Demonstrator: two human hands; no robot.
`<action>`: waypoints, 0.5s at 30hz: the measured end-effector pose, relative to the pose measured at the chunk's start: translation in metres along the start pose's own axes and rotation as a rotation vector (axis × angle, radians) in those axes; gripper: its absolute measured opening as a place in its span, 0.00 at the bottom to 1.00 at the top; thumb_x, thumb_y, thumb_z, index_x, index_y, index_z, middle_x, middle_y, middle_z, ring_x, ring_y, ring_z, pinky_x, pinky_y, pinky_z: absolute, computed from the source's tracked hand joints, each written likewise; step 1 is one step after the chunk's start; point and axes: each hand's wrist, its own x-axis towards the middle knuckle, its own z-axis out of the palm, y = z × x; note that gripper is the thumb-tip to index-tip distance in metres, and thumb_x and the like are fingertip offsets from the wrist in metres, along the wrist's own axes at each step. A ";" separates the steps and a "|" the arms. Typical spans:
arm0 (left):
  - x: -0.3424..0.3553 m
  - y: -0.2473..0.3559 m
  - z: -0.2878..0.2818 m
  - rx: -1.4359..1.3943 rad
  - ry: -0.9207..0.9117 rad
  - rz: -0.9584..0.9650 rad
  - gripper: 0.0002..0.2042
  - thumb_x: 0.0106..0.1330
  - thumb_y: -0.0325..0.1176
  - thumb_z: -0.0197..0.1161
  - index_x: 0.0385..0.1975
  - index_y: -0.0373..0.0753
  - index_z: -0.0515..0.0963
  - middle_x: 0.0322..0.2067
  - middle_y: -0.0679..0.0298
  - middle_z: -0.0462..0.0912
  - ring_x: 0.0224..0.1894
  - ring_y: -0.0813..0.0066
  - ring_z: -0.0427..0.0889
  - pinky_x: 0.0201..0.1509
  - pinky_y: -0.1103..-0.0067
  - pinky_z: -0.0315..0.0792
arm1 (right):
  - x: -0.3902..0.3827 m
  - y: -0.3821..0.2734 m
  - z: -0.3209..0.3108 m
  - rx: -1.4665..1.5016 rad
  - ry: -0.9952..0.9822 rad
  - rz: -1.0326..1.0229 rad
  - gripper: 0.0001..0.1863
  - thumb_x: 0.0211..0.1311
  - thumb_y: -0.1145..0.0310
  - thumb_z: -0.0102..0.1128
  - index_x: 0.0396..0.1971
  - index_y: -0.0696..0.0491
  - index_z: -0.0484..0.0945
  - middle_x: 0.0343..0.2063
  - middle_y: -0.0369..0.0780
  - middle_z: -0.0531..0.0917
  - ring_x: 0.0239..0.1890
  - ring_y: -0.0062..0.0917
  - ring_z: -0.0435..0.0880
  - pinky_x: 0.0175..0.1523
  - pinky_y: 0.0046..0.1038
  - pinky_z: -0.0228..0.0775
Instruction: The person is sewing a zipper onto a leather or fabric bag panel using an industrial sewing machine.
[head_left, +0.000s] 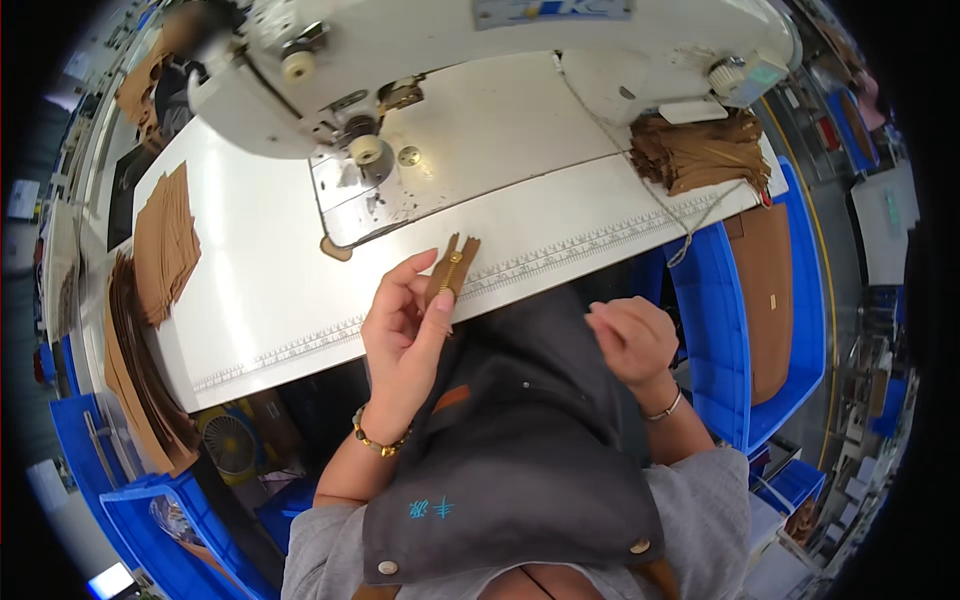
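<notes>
Over the table's front edge, my left hand (405,325) pinches a short brown zipper (455,268) with gold teeth and a metal pull. The zipper stands up out of the fingers, its two tape ends slightly apart at the top. My right hand (636,340) is held apart from it, over the right side of my dark apron (530,440). Its fingers are curled together, and whatever they may hold is hidden. Beyond the zipper stands a white sewing machine (500,60), with its needle area and metal plate (450,150) at the far left of centre.
A printed ruler strip (560,258) runs along the white table's front. Brown cut pieces (167,240) lie at the left. A bundle of brown zippers (700,152) sits at the right, near a dangling cord (683,245). Blue bins (715,350) stand beside the table.
</notes>
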 end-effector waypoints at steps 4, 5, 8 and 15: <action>-0.017 -0.001 -0.003 -0.190 -0.055 -0.067 0.24 0.71 0.21 0.65 0.65 0.34 0.67 0.39 0.68 0.80 0.33 0.86 0.78 0.36 0.86 0.77 | 0.054 -0.022 0.051 0.149 -0.097 -0.324 0.12 0.54 0.76 0.71 0.41 0.57 0.87 0.37 0.43 0.87 0.31 0.30 0.87 0.31 0.26 0.79; -0.021 -0.002 -0.004 -0.226 -0.066 -0.066 0.24 0.70 0.19 0.65 0.63 0.34 0.66 0.39 0.66 0.80 0.33 0.85 0.79 0.37 0.86 0.78 | 0.064 -0.025 0.065 0.205 -0.136 -0.383 0.14 0.53 0.76 0.70 0.42 0.57 0.87 0.39 0.43 0.87 0.31 0.31 0.88 0.32 0.26 0.80; -0.034 -0.003 -0.010 -0.328 -0.024 -0.039 0.22 0.69 0.17 0.66 0.57 0.36 0.65 0.37 0.63 0.81 0.33 0.82 0.83 0.38 0.84 0.81 | 0.083 -0.033 0.089 0.302 -0.199 -0.468 0.14 0.53 0.76 0.68 0.42 0.58 0.87 0.39 0.44 0.88 0.32 0.32 0.88 0.35 0.26 0.82; -0.059 0.025 -0.081 0.191 -0.230 -0.170 0.15 0.67 0.29 0.73 0.51 0.35 0.80 0.32 0.63 0.89 0.33 0.81 0.87 0.39 0.83 0.80 | 0.101 -0.021 0.118 0.113 -0.098 -0.340 0.19 0.44 0.83 0.67 0.41 0.58 0.86 0.40 0.46 0.88 0.37 0.34 0.90 0.37 0.29 0.84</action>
